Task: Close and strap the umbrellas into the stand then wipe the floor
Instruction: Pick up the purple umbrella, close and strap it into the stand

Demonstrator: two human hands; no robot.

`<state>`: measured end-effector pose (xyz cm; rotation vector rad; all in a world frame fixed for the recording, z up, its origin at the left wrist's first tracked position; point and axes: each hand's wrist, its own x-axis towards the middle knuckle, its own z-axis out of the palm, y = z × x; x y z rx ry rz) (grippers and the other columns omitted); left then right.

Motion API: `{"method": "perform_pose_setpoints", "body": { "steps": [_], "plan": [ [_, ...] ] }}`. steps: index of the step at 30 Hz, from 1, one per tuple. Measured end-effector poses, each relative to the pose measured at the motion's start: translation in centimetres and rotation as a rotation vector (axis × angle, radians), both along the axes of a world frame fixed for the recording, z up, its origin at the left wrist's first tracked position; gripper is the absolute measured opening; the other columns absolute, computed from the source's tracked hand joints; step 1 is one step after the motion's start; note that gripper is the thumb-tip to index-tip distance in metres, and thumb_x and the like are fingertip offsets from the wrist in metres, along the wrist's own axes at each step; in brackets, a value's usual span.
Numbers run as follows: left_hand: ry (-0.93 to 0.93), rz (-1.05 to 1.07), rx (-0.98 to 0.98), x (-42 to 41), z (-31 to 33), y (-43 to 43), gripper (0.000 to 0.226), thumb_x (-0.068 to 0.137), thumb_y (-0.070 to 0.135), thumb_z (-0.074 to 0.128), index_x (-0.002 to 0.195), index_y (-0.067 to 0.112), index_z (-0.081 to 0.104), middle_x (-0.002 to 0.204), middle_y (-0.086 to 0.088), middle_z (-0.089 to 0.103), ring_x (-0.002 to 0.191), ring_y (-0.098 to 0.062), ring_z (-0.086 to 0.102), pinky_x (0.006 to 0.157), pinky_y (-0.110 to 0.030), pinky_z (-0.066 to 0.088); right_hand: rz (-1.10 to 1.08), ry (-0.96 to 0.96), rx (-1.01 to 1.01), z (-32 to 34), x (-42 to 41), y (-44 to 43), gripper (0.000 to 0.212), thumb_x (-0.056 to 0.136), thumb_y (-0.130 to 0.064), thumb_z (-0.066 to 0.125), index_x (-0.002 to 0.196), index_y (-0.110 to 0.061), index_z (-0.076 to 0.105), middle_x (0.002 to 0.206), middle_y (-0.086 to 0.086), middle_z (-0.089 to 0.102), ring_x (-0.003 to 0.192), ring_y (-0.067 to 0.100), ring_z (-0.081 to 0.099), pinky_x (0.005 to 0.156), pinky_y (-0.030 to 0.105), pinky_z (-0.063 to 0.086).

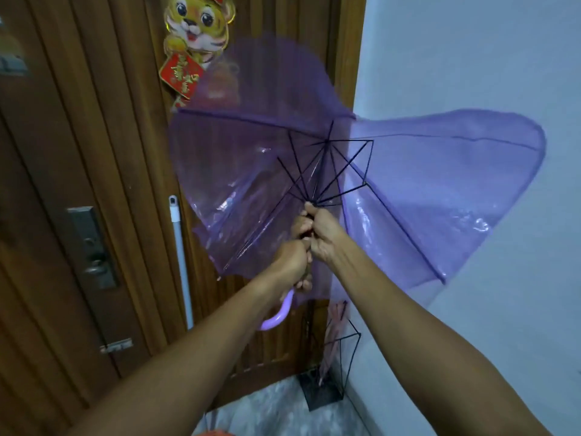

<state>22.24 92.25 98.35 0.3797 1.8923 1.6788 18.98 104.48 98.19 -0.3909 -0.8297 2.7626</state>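
While both arms stretch out ahead of the person, the left hand (294, 262) is wrapped tight round the shaft of the purple umbrella (440, 190), just above its curved lilac handle (279, 316), which hooks out below the fist. The right hand (323, 237) sits right above it, the two touching. Its fingers are curled round the same shaft and reach up to the point where the black ribs (364, 184) meet. From where I stand I cannot tell exactly what those fingertips press on.

The umbrella is held up in the air, well above the floor and outside the stand. It is only partly folded: the see-through canopy bulges in loose lobes, one across the wooden door (94, 152) and a larger one against the pale wall (471, 58).

Below the hands, in the corner where door meets wall, stands the black wire umbrella stand (322, 396) on the grey marbled floor (276, 404). A pinkish umbrella (334, 328), closed, stands upright inside it.

A white pole (180, 253) leans on the door just left of the canopy. Further left is a metal door lock (94, 247). High on the door hangs a cartoon tiger decoration (198, 26), its lower part showing through the purple plastic.
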Motion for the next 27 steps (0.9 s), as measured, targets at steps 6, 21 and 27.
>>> {"method": "perform_pose_setpoints", "body": {
  "steps": [6, 21, 27],
  "plan": [
    [0.044, -0.121, -0.026, 0.3, -0.5, -0.8, 0.047, 0.097, 0.033, 0.051, 0.056, 0.01, 0.049, 0.034, -0.001, 0.035, 0.026, -0.015, 0.031, 0.04, -0.019, 0.029, -0.12, -0.046, 0.193, 1.5, 1.3, -0.4, 0.042, 0.108, -0.025, 0.029, 0.066, -0.018, 0.031, 0.038, -0.006, 0.026, 0.023, 0.005, 0.018, 0.027, 0.014, 0.007],
    [0.808, -0.199, -0.286, 0.6, -2.3, -6.2, 0.039, 0.108, 0.024, 0.031, 0.091, 0.004, 0.059, 0.119, -0.027, 0.064, 0.112, -0.04, 0.058, 0.079, -0.035, 0.038, -0.296, -0.277, 0.49, 2.1, 2.7, -3.4, 0.041, 0.11, -0.029, 0.03, 0.071, -0.02, 0.039, 0.039, -0.003, 0.044, 0.033, 0.012, 0.048, 0.042, 0.02, 0.039],
    [0.826, -0.212, -0.354, -0.1, -2.6, -5.8, 0.035, 0.106, 0.013, 0.034, 0.115, -0.004, 0.064, 0.132, -0.03, 0.057, 0.124, -0.045, 0.052, 0.098, -0.043, 0.037, -0.248, -0.367, 0.547, -0.9, 2.9, -6.5, 0.033, 0.107, -0.018, 0.026, 0.083, -0.017, 0.048, 0.053, 0.003, 0.065, 0.066, 0.022, 0.065, 0.034, 0.015, 0.032]
  ]
}}
